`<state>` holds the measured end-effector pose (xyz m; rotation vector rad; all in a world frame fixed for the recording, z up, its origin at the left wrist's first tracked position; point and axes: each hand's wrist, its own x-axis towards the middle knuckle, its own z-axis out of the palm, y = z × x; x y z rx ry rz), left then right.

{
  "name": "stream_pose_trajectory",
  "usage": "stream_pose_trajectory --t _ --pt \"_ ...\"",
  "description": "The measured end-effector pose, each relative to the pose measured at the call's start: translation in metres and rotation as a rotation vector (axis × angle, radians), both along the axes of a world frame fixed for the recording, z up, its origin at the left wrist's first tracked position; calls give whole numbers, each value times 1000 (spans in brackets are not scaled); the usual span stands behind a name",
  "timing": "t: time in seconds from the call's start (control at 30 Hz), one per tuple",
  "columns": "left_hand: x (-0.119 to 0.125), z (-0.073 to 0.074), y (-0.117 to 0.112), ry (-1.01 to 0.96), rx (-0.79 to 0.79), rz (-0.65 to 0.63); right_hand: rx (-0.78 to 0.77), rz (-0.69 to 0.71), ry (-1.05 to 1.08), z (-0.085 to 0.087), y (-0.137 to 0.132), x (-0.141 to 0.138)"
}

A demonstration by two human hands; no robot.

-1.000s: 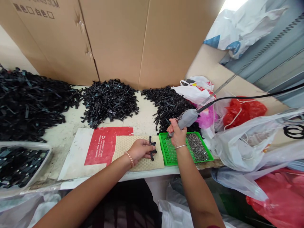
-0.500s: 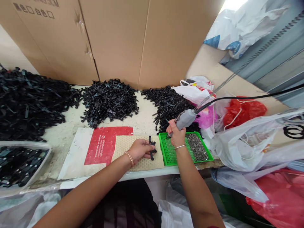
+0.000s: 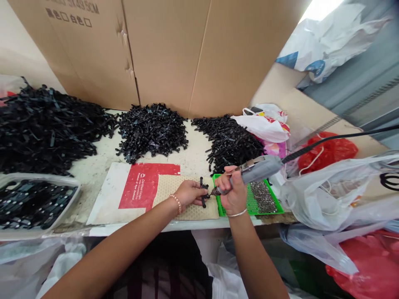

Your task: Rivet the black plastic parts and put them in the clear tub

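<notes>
My left hand [image 3: 188, 193] pinches a small black plastic part [image 3: 203, 192] down on a beige honeycomb mat [image 3: 168, 189]. My right hand [image 3: 232, 189] is wrapped round a grey corded electric screwdriver [image 3: 258, 168], tilted so its tip touches the black part. Just behind the right hand sits a green mesh tray [image 3: 256, 204] holding a heap of small metal screws [image 3: 263, 196].
Three piles of black plastic parts [image 3: 152, 129] lie along the back of the table, against cardboard boxes [image 3: 174, 50]. A clear tub [image 3: 34, 201] of black parts is at the left. Plastic bags [image 3: 336, 187] crowd the right side. A red-and-white sheet [image 3: 140, 185] lies under the mat.
My right hand has swung the screwdriver from over the green tray leftward and down to the black part. The camera has shifted slightly; my left hand stays on the part.
</notes>
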<state>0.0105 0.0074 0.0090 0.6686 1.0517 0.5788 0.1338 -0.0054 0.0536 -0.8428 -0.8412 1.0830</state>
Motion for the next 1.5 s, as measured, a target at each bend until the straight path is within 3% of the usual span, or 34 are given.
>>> stream_pose_trajectory --t 0.43,1.5 --pt "1 -1 -1 -1 12 10 -28 -22 34 -10 -2 -6" --pt "1 -3 -1 -3 30 8 -3 -6 4 -10 -2 -9"
